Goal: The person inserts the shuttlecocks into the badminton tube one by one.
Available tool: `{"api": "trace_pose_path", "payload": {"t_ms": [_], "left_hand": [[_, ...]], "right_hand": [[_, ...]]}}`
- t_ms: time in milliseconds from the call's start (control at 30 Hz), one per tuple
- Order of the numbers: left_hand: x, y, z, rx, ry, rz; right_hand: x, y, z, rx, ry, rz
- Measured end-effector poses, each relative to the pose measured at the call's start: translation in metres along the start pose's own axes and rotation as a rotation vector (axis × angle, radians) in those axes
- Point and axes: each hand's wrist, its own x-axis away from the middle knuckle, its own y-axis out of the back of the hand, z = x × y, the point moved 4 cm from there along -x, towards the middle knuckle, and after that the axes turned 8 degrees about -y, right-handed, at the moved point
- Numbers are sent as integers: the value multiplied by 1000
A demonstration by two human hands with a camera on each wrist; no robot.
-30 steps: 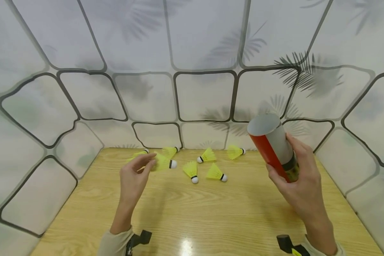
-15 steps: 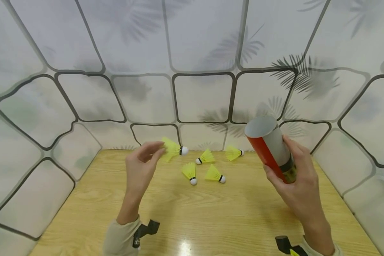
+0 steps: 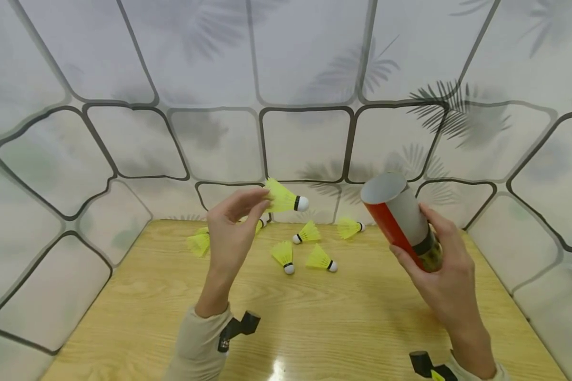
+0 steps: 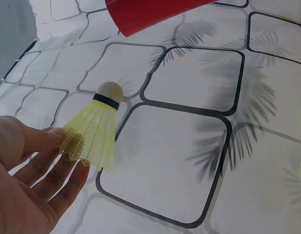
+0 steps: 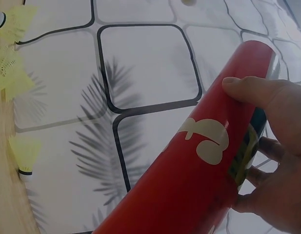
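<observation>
My left hand (image 3: 233,222) pinches a yellow shuttlecock (image 3: 282,198) by the edge of its skirt, above the table. Its white cork points right, toward the tube. In the left wrist view the thumb and fingers grip the skirt of this shuttlecock (image 4: 94,131), cork up. My right hand (image 3: 450,270) grips a red and grey shuttlecock tube (image 3: 400,217), tilted with its open end up and to the left. The right wrist view shows the thumb lying across the red side of the tube (image 5: 204,141), fingers curled round behind.
Several yellow shuttlecocks lie on the wooden table (image 3: 314,323) toward the back, among them one shuttlecock (image 3: 283,256) in the middle and one (image 3: 350,227) at the right. Another shuttlecock (image 3: 198,243) is partly behind my left hand. A patterned cloth wall (image 3: 305,143) encloses the table.
My left hand has lifted the pinched shuttlecock and carried it right and upward, closer to the tube. The right hand and tube have shifted only slightly left.
</observation>
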Motion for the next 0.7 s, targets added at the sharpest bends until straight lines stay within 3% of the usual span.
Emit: {"api": "trace_pose_path", "payload": {"t_ms": [400, 700], "left_hand": [[-12, -27, -13, 79, -91, -3], [-13, -50, -17, 124, -225, 21]], "right_hand": [[0, -9, -4, -4, 49, 8], [4, -17, -4, 18, 50, 51]]}}
